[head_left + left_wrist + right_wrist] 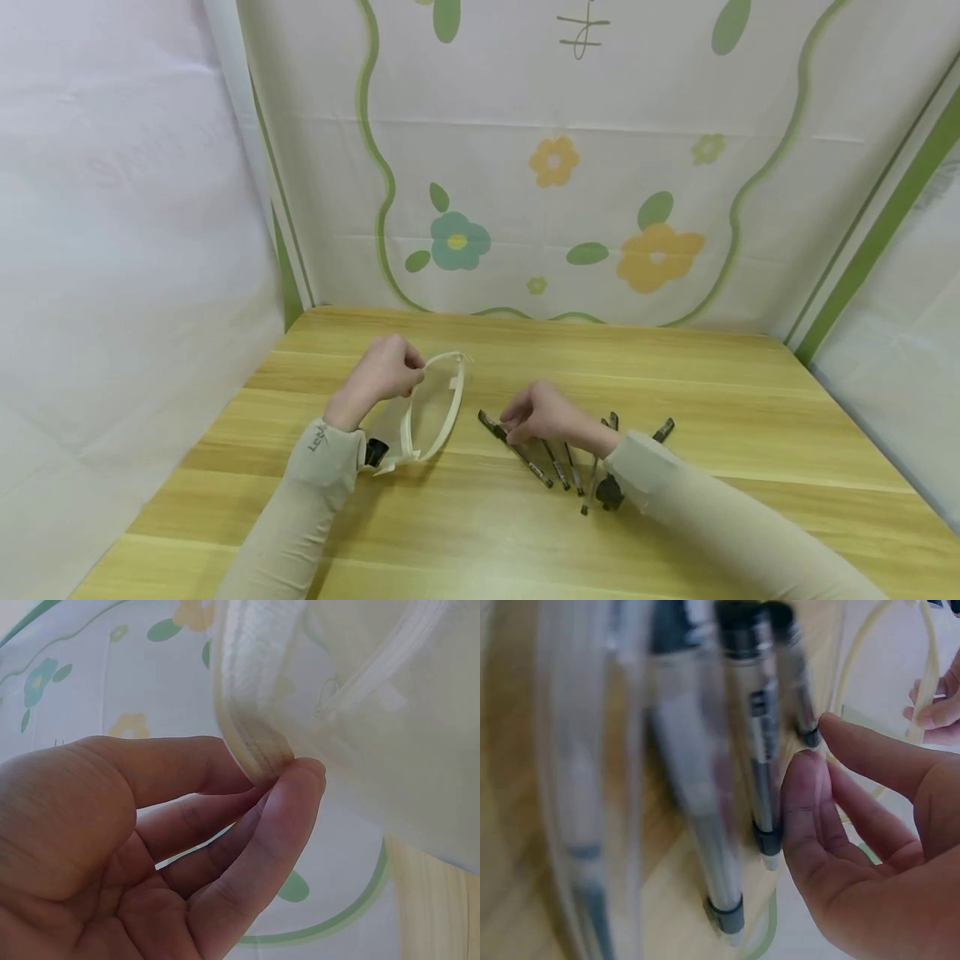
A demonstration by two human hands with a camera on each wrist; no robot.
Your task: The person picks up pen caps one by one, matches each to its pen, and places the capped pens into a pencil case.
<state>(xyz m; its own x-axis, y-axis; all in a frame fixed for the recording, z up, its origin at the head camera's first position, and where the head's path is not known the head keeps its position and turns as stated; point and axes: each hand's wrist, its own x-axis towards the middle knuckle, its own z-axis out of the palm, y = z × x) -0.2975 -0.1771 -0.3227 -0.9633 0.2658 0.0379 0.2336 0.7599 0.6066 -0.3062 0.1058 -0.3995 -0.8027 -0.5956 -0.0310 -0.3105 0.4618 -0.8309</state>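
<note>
My left hand (386,367) pinches the cream zipper edge of a translucent pouch (454,408) between thumb and fingers. The left wrist view shows the zipper band (259,697) at the fingertips, while the pouch's mouth gapes toward the right in the head view. Over the left end of a spread of pens, my right hand (546,412) reaches down with bent fingers. Its thumb and fingertips stand on either side of the end of the leftmost pen (799,682), right at its surface. Beside it lie other clear-barreled pens with black parts (757,750), partly hidden under the right forearm.
The wood-grain table (450,533) carries everything. Another pen (663,429) shows beyond the right sleeve. White fabric walls with printed flowers (555,162) stand behind the table and at both sides.
</note>
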